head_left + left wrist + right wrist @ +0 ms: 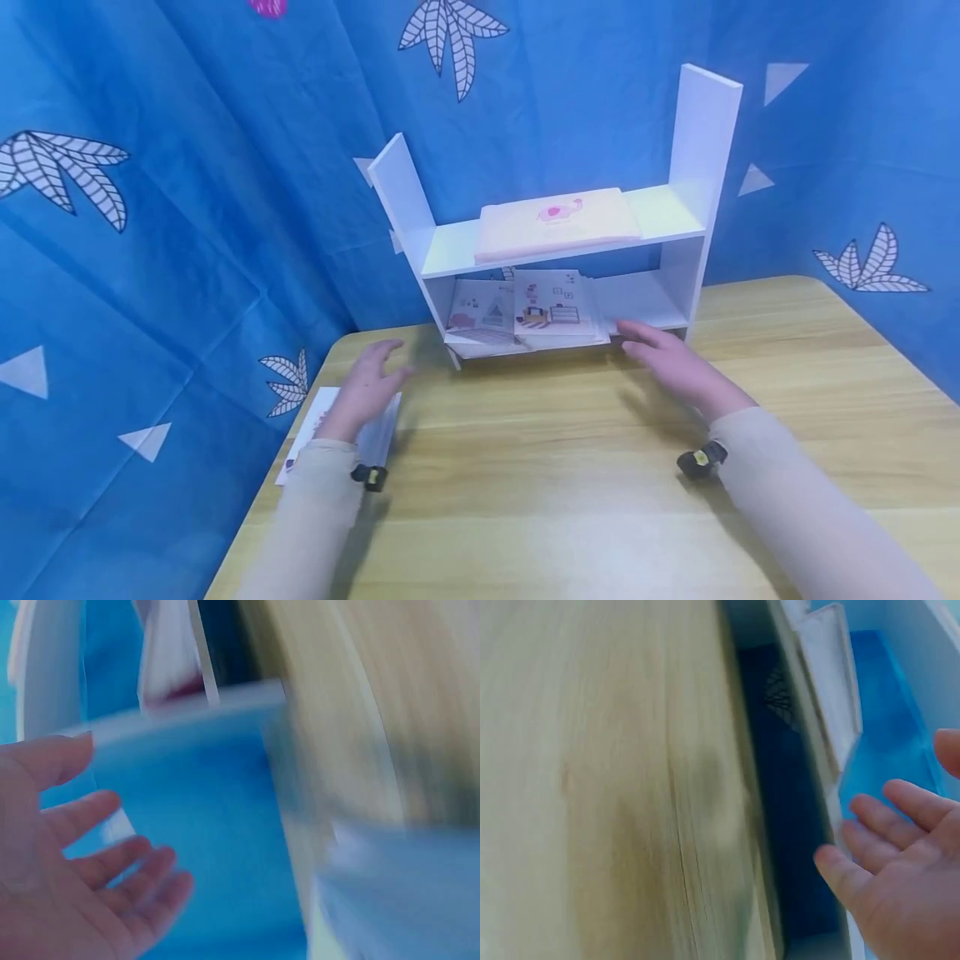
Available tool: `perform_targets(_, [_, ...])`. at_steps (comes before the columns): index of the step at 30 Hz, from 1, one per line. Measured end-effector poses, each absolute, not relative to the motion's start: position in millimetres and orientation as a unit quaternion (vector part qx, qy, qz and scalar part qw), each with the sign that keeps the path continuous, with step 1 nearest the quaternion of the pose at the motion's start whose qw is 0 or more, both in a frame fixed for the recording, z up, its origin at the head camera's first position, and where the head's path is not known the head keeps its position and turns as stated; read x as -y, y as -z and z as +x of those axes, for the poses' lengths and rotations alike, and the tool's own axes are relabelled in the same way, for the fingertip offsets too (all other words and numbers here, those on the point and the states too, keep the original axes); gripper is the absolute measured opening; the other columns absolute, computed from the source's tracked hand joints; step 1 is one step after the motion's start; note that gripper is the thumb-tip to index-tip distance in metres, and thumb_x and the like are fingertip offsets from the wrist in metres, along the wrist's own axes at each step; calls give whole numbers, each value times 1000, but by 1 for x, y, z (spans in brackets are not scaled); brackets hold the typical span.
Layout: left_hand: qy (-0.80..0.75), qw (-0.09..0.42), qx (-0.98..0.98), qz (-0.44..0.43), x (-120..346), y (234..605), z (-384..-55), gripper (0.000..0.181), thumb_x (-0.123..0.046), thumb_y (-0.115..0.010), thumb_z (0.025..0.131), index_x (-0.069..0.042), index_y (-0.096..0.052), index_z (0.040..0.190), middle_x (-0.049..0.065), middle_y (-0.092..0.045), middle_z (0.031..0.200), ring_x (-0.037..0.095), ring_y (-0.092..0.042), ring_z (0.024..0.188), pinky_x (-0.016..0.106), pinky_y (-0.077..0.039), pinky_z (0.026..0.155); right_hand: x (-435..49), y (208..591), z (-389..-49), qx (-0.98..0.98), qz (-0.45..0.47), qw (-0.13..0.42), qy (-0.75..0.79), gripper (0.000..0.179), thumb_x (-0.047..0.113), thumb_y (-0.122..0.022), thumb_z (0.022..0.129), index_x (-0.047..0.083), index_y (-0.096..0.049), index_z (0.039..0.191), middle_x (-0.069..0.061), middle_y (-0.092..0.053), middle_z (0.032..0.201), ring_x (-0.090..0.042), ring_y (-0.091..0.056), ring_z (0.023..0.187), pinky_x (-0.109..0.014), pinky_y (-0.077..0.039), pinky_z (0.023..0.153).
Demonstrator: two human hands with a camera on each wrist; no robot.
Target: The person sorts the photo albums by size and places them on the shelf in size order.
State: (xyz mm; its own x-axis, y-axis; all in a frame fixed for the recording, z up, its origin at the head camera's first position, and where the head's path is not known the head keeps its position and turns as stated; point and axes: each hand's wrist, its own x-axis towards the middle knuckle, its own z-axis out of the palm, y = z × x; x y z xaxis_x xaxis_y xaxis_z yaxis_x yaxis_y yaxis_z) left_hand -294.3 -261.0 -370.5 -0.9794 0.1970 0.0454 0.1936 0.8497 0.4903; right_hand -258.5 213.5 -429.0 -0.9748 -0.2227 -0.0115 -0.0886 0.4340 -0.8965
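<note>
A white two-tier shelf [681, 212] stands at the back of the wooden table. On its upper board lies a pale pink folded item [555, 229] with an elephant picture. Illustrated booklets [557, 304] lie overlapping on the lower board, their front edges at the board's edge. My left hand [367, 387] hovers left of the shelf, fingers apart and holding nothing, above a white stack of printed sheets or booklets [311, 429]. My right hand [678, 367] is at the lower board's right front, fingers extended and holding nothing; whether it touches the board I cannot tell.
Blue curtain [225, 167] with leaf prints hangs behind and to the left of the table. The wooden tabletop [540, 467] spreads in front of the shelf. Each wrist wears a small black camera [702, 460].
</note>
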Motion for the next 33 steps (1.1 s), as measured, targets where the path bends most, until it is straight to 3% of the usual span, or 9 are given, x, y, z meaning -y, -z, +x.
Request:
perform_targets(3, [-209, 38, -977, 34, 301, 376, -297, 72, -30, -64, 98, -8, -31, 158, 26, -18, 163, 48, -21, 146, 67, -25, 113, -220, 434, -251, -835, -80, 87, 537, 65, 49, -45, 106, 19, -28, 161, -11, -25, 165, -42, -22, 149, -70, -15, 114])
perform_targets(6, [-165, 89, -982, -31, 336, 387, -296, 88, -30, -73, 92, -5, -24, 160, 33, -11, 162, 56, -13, 144, 75, -21, 109, -223, 443, -249, -819, -82, 104, 559, 64, 46, -46, 107, 13, -30, 160, -16, -34, 160, -42, -32, 145, -64, -21, 116])
perform_targets(10, [-213, 175, -956, -99, 371, 405, -292, 110, -40, -79, 87, -7, -7, 163, 34, -11, 161, 56, -28, 135, 73, -32, 105, -224, 454, -251, -771, -105, 116, 617, 59, 29, -45, 109, -2, -29, 157, -27, -42, 152, -42, -42, 139, -47, -35, 113])
perform_targets(14, [-289, 209, -922, -149, 380, 416, -291, 123, -51, -81, 82, -20, 6, 163, 28, -6, 164, 52, -32, 130, 70, -35, 105, -226, 462, -253, -751, -108, 131, 639, 58, 27, -46, 109, -3, -30, 156, -26, -45, 150, -39, -44, 138, -39, -41, 109])
perform_targets(22, [-212, 219, -946, -111, 338, 417, -295, 127, -67, -75, 79, -19, 7, 163, 37, 4, 160, 59, -14, 138, 76, -22, 108, -226, 458, -251, -767, -106, 130, 619, 58, 36, -42, 110, 1, -33, 156, -21, -46, 151, -35, -45, 139, -42, -39, 111])
perform_targets(26, [-212, 226, -946, -94, 308, 422, -294, 127, -72, -72, 78, -22, 7, 163, 33, 4, 163, 56, -3, 146, 75, -16, 111, -225, 457, -249, -769, -105, 131, 617, 58, 36, -42, 110, 1, -34, 155, -20, -47, 151, -35, -46, 138, -44, -38, 112])
perform_targets(33, [-217, 199, -954, -54, 249, 430, -290, 126, -77, -73, 72, -29, -2, 164, 20, -5, 168, 48, -9, 150, 69, -20, 114, -223, 460, -250, -763, -107, 133, 624, 58, 36, -41, 110, -1, -34, 154, -21, -48, 150, -36, -47, 138, -44, -38, 112])
